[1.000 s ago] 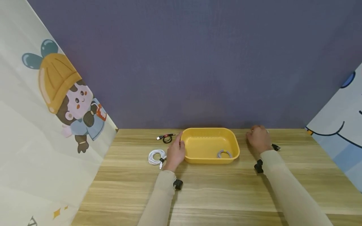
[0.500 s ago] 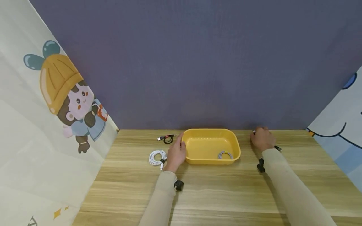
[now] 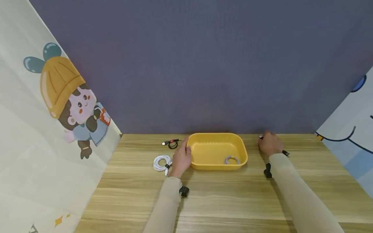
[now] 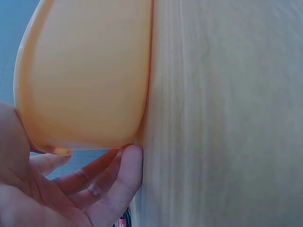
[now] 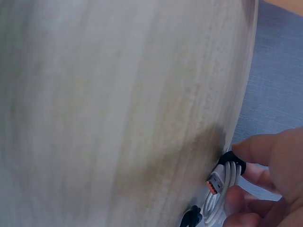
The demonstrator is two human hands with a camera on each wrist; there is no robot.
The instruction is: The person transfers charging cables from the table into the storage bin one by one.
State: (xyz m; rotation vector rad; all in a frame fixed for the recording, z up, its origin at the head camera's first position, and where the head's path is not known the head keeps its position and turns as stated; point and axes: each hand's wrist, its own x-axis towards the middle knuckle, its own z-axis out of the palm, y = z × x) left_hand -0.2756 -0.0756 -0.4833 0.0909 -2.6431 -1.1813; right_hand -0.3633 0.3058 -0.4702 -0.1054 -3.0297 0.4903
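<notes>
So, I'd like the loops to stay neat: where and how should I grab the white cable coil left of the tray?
Probably pinch the white cable coil at its black tie, which binds the strands at the near right. Come from above, leaning in from the near side: the coil lies flat, and the left hand is close on its right.

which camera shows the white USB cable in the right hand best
Right wrist view: the white USB cable, its orange-tipped plug and black strap show close up. In the head view, the right hand hides most; the left wrist view shows none.
</notes>
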